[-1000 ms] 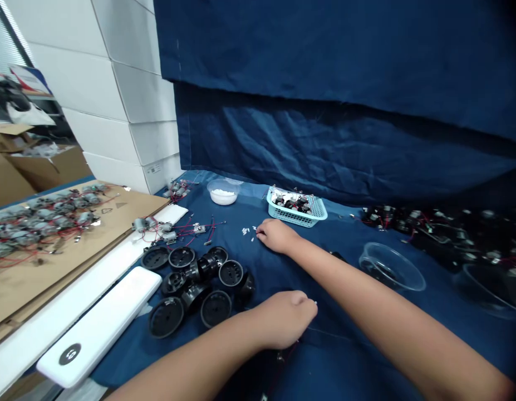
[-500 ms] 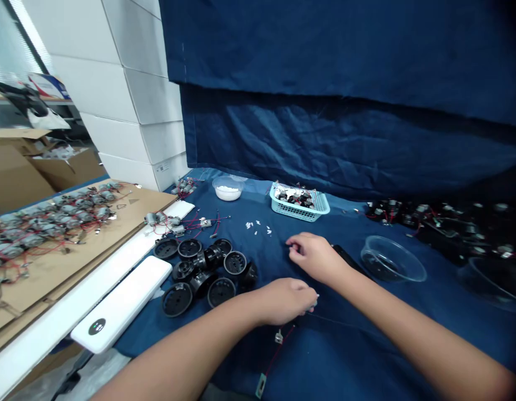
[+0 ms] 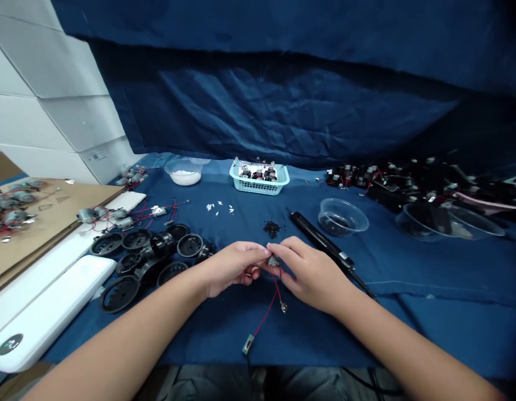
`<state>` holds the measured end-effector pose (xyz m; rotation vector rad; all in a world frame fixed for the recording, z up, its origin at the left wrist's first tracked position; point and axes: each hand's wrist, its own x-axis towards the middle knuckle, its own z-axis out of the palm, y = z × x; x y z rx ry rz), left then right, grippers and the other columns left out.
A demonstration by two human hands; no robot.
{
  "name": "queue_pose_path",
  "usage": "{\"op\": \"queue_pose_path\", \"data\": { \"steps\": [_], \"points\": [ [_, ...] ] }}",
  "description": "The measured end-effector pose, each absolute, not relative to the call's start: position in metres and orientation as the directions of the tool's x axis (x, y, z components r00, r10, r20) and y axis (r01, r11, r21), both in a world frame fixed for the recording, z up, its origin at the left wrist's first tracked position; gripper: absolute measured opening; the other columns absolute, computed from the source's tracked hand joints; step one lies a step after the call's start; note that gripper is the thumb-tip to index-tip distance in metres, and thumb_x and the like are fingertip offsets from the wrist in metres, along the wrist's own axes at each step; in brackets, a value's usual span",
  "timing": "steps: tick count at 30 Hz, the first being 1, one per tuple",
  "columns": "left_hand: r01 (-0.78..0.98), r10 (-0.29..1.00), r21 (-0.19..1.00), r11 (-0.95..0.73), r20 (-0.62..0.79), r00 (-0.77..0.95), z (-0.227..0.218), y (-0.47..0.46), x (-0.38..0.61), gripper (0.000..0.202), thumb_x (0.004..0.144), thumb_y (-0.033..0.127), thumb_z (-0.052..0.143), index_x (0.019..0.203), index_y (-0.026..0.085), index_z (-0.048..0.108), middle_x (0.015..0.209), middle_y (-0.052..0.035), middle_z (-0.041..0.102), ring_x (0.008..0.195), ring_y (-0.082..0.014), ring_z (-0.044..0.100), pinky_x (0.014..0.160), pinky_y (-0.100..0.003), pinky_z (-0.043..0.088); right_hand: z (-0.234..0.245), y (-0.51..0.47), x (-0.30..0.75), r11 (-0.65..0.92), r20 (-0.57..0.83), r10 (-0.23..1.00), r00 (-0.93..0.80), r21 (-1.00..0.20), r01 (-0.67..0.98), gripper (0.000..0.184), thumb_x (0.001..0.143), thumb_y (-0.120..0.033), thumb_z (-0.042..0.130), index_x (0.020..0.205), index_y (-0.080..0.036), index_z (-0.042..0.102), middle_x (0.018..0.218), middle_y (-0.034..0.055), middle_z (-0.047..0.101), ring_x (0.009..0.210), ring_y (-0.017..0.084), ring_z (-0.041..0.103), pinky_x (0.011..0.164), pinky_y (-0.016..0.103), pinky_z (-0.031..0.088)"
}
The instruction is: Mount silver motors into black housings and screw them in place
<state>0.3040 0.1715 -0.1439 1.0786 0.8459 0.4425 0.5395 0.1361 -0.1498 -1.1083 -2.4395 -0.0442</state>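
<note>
My left hand point(image 3: 230, 267) and my right hand point(image 3: 308, 273) meet over the blue cloth, both pinched on a small grey motor point(image 3: 273, 260). Red and black wires point(image 3: 266, 312) hang from the motor down to a small connector near the table's front edge. Just beyond my fingers lies a little heap of tiny black parts point(image 3: 271, 228). Several small white pieces point(image 3: 219, 207) are scattered farther back.
Black round housings point(image 3: 149, 259) are piled at the left. A white flat device point(image 3: 44, 312) and cardboard with motors point(image 3: 15, 203) lie farther left. A black pen-like tool point(image 3: 324, 245), clear bowls point(image 3: 343, 216), a light-blue basket point(image 3: 260, 178) and a bowl of white bits point(image 3: 183, 171) stand behind.
My right hand drew back from the white pieces to meet my left hand. Both hands now grip the motor between them. The view swung to the right and down.
</note>
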Motion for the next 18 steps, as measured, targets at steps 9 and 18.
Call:
{"op": "queue_pose_path", "data": {
  "steps": [9, 18],
  "points": [
    [0.168, 0.693, 0.951, 0.261, -0.305, 0.653, -0.143, 0.164, 0.310, 0.035, 0.097, 0.049, 0.071, 0.105, 0.015, 0.073, 0.103, -0.0085, 0.082, 0.068, -0.0096, 0.059, 0.063, -0.024, 0.040, -0.147, 0.124, 0.542, 0.754, 0.483, 0.553, -0.679, 0.057, 0.654, 0.043, 0.105, -0.012, 0.051, 0.148, -0.012, 0.059, 0.110, 0.0166, 0.078, 0.094, 0.028, 0.075, 0.078, 0.042, 0.062],
    [0.326, 0.823, 0.943, -0.060, -0.138, 0.550, -0.156, 0.171, 0.312, 0.046, 0.108, 0.057, 0.047, 0.114, 0.018, 0.072, 0.085, -0.0039, 0.073, 0.078, -0.0182, 0.065, 0.074, -0.031, 0.049, -0.152, 0.122, 0.545, 0.643, 0.487, 0.750, -0.447, -0.380, 0.665, 0.030, 0.107, -0.033, 0.059, 0.133, -0.024, 0.069, 0.108, 0.0083, 0.078, 0.093, 0.021, 0.075, 0.083, 0.034, 0.060]
  ]
}}
